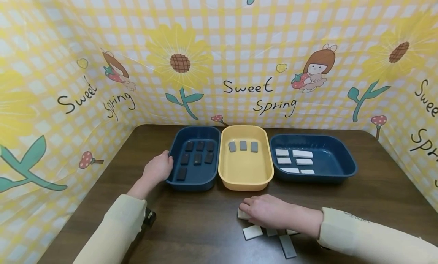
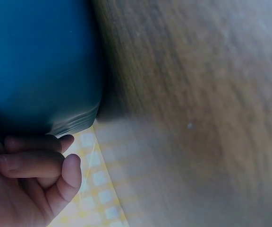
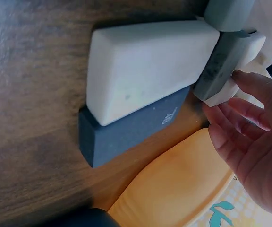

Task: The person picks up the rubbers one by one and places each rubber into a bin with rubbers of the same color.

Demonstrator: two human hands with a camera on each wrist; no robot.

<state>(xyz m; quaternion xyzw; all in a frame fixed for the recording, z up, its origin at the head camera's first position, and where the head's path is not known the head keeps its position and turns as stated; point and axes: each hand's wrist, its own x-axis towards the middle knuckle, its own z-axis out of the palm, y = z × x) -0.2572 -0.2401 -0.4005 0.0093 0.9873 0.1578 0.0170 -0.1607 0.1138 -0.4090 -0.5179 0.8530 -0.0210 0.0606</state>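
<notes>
My left hand (image 1: 158, 167) grips the left rim of a blue tray (image 1: 193, 185) of black blocks. In the left wrist view its fingers (image 2: 37, 163) curl beside the tray's outer wall, the thumb hidden. On the table in front of the yellow tray (image 1: 245, 176), my right hand (image 1: 268, 211) pinches a white block (image 3: 223, 93) between thumb and fingers. A grey block (image 3: 221, 64) overlaps that white block in the right wrist view. Nearer the wrist camera, another white block (image 3: 150, 66) lies against a dark grey block (image 3: 131, 130). Part of the pile is hidden under my right hand.
Three grey blocks (image 1: 243, 145) lie in a row inside the yellow tray, which stands between the two blue trays. Several white blocks (image 1: 302, 154) are in the right blue tray (image 1: 337, 176). A patterned cloth (image 1: 219, 59) hangs behind the wooden table (image 1: 191, 222).
</notes>
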